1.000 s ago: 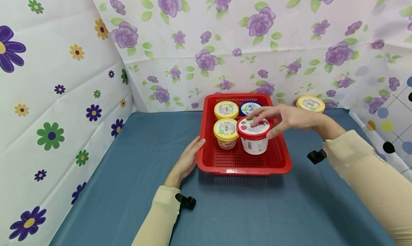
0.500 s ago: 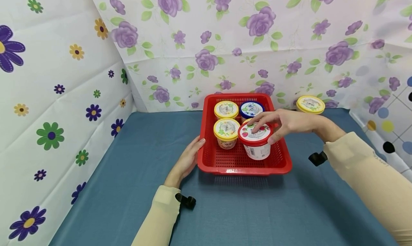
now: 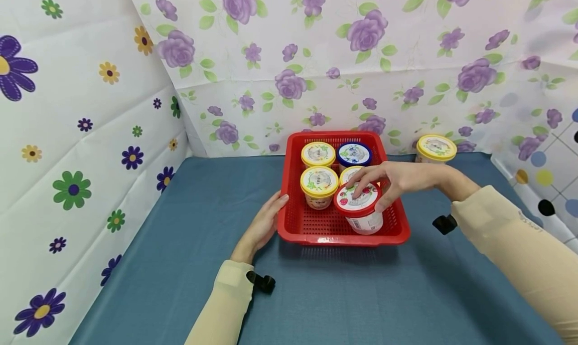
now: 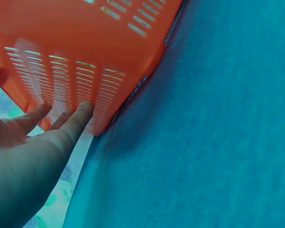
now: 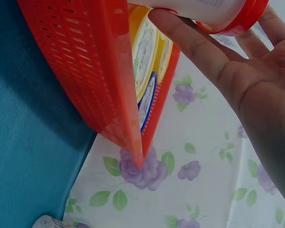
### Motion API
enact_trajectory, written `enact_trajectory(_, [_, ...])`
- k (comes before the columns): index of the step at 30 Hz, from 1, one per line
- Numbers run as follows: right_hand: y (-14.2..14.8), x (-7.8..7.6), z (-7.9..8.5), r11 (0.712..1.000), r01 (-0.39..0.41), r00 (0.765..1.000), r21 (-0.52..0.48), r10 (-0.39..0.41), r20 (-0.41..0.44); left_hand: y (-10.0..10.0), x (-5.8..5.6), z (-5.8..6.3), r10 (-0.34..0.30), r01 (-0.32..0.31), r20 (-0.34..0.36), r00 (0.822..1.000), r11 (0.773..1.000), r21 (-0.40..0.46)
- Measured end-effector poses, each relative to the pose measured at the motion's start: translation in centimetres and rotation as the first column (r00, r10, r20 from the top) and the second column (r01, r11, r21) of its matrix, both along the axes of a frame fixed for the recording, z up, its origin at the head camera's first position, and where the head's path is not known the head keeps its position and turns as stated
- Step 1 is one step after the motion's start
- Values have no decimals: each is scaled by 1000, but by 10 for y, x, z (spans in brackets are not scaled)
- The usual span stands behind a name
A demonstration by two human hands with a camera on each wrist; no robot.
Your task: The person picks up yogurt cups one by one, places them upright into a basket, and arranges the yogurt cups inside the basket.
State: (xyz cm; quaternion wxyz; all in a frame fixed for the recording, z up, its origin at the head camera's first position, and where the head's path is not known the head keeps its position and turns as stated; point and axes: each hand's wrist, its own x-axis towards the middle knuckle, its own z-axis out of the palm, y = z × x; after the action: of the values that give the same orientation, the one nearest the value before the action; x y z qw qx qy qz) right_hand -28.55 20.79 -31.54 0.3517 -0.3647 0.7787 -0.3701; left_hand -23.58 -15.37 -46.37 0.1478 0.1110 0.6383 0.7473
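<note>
My right hand [image 3: 404, 177] grips a white paper tub [image 3: 367, 224] with a red, berry-printed lid, its fingers over the lid and thumb at the near side. The tub leans slightly, over the front right part of a red plastic basket [image 3: 343, 240]. Behind it in the basket stand three tubs with yellow lids, the nearest left one [image 3: 319, 182] fully showing, and a tub with a blue lid [image 3: 354, 154]. My left hand [image 3: 261, 223] holds the basket's left side, thumb at the rim; in the left wrist view its fingers [image 4: 78, 118] lie against the slotted outer wall.
Another yellow-lidded tub [image 3: 436, 149] stands on the blue tablecloth [image 3: 217, 199], right of the basket against the back. A flower-printed sheet [image 3: 253, 59] rises behind the table, with a second printed sheet [image 3: 90, 149] along the left.
My right hand has brought the red-lidded tub toward the front and slightly right, tilting it. The blue lid and a yellow-lidded tub behind it have come into sight. My left hand stays put.
</note>
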Motion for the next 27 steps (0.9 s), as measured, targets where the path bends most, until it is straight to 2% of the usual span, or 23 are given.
enact_trajectory(11, [3, 5, -7, 1000, -25, 999, 5, 25, 34, 0, -1, 0, -1, 1, 5, 1000, 1000, -5])
enact_trajectory(27, [7, 7, -17, 996, -19, 1000, 90, 19, 10, 0, 0, 0, 0, 0, 4, 1000, 1000, -7])
